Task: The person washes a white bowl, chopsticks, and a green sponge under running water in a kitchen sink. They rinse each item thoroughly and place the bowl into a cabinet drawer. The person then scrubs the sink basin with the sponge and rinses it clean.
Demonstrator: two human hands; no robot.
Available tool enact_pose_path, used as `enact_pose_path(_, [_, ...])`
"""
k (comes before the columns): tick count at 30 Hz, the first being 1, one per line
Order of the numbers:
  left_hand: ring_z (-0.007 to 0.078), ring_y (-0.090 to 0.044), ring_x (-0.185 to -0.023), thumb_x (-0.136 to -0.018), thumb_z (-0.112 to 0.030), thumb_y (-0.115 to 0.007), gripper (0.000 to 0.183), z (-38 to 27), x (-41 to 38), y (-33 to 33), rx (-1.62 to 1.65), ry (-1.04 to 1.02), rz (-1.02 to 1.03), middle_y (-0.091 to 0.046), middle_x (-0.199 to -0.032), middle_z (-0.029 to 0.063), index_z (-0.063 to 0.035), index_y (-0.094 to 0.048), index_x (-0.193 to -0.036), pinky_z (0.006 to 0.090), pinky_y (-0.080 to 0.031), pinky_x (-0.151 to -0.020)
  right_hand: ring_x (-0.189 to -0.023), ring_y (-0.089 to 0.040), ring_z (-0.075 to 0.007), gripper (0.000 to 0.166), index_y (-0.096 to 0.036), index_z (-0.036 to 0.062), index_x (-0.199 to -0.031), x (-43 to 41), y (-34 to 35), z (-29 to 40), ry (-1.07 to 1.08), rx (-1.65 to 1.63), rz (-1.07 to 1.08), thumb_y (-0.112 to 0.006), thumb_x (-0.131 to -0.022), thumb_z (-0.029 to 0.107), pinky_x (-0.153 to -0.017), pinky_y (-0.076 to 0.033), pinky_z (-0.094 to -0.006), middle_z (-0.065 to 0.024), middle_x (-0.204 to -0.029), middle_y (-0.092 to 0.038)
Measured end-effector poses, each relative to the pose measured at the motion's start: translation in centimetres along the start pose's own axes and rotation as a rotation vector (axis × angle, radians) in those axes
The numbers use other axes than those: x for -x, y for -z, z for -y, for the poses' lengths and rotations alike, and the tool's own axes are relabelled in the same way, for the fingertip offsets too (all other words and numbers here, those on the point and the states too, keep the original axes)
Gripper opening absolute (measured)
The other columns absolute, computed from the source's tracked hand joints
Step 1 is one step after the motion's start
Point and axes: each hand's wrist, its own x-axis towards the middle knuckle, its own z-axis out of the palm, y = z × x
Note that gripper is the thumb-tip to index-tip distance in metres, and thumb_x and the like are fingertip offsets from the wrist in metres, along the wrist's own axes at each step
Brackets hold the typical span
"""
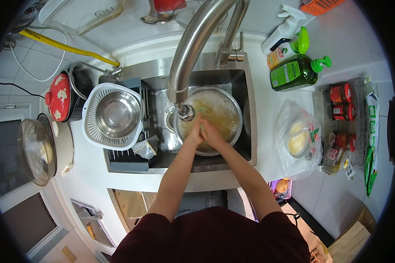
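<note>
A round metal basin [238, 123] stands in the stainless steel sink [251, 144], filled with cloudy yellowish water with foam on top. Both my hands are together over the basin, at the water. My left hand [196, 131] meets my right hand [211, 132] near the basin's middle. A bit of something pale green shows between and just beyond my fingers; what it is I cannot tell, nor which hand has hold of it. The metal faucet [184, 65] arches over the sink, its spout tip [186, 112] just above my fingertips.
A white colander [89, 131] holding a metal bowl [118, 113] rests on a grey rack [128, 164] left of the basin, beside a crumpled silvery cloth [145, 148]. Right of the sink are a green pump bottle [293, 74], spray bottles [284, 29], a plastic bag [283, 161] and jars [340, 93].
</note>
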Motion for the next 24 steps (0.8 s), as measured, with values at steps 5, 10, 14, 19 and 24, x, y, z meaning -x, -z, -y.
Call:
enact_pose_path(5, [0.0204, -0.057, -0.078, -0.084, -0.045, -0.051, 0.042, 0.0, 0.3, -1.0, 0.076, -0.060, 0.118, -0.059, -0.094, 0.0072, -0.0111, -0.052, -0.109, 0.0346, -0.048, -0.066, -0.085, -0.054, -0.0375, 0.023, -0.048, 0.0065, -0.100, 1.4, 2.4, 2.9, 0.110, 0.052, 0.210, -0.054, -0.081, 0.017, -0.071, -0.042, -0.0442, -0.0190, -0.089, -0.057])
enact_pose_path(10, [0.0187, -0.057, -0.078, -0.090, -0.034, -0.046, 0.032, 0.1, 1.0, -1.8, 0.010, -0.019, 0.141, -0.060, -0.092, 0.0080, -0.0074, -0.054, -0.106, 0.0331, -0.048, -0.069, -0.065, -0.058, -0.0332, 0.019, -0.058, 0.0086, -0.082, 2.4, 2.4, 5.3, 0.186, 0.182, 0.225, -0.053, -0.081, 0.027, -0.058, -0.045, -0.0429, -0.0130, -0.071, -0.060])
enact_pose_path(14, [0.0175, -0.057, -0.084, -0.090, -0.035, -0.044, 0.035, 0.0, 0.5, -1.2, 0.001, -0.085, 0.188, -0.060, -0.095, 0.0072, -0.0064, -0.054, -0.108, 0.0317, -0.047, -0.074, -0.050, -0.055, -0.0327, 0.023, -0.058, 0.0085, -0.069, 1.1, 1.8, 5.6, 0.095, 0.345, 0.038, -0.052, -0.080, 0.028, -0.048, -0.044, -0.0436, -0.0115, -0.059, -0.058])
enact_pose_path(19, [0.0183, -0.056, -0.092, -0.091, -0.035, -0.043, 0.037, 0.9, 0.9, 0.1, 0.171, -0.071, 0.355, -0.058, -0.102, 0.0062, -0.0074, -0.052, -0.113, 0.0311, -0.045, -0.078, -0.057, -0.057, -0.0352, 0.027, -0.060, 0.0063, -0.072, -1.4, 0.4, 3.8, -0.145, 0.411, -0.088, -0.047, -0.081, 0.029, -0.053, -0.045, -0.0442, -0.0159, -0.067, -0.060])
enact_pose_path(24, [0.0198, -0.055, -0.097, -0.090, -0.035, -0.043, 0.037, 0.4, 6.1, -2.8, -0.107, -0.157, -0.003, -0.056, -0.111, 0.0067, -0.0066, -0.050, -0.113, 0.0342, -0.045, -0.081, -0.077, -0.057, -0.0362, 0.029, -0.061, 0.0050, -0.083, -2.7, 3.6, 0.6, -0.334, 0.272, -0.043, -0.047, -0.082, 0.031, -0.071, -0.044, -0.0450, -0.0227, -0.083, -0.060])
